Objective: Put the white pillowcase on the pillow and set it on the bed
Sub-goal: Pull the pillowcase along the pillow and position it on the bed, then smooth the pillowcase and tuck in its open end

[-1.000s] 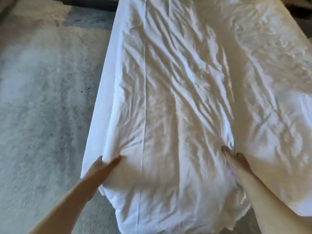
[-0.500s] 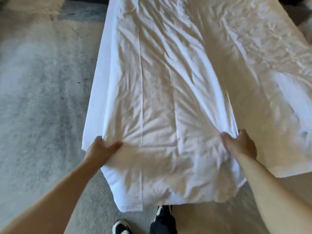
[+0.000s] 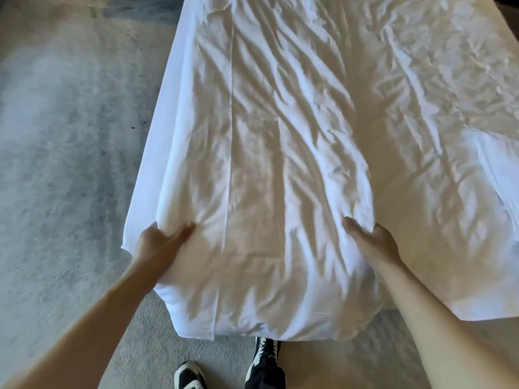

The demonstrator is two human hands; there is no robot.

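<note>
Pillowcase (image 3: pixel 264 192) lies lengthwise on the bed (image 3: pixel 438 113), near end overhanging the bed's edge above the carpet (image 3: pixel 64 141). Fabric heavily creased, one long seam running down its left third. Left hand (image 3: pixel 160 242) grips the case's left edge near the bottom: thumb on top, fingers curled under the fold, pinching cloth. Right hand (image 3: pixel 373 242) grips the right edge at the same height, thumb on top, other fingers tucked under and hidden. Can't tell whether the pillow is inside. Shoes (image 3: pixel 264 357) visible on the carpet below the hanging end.
</note>
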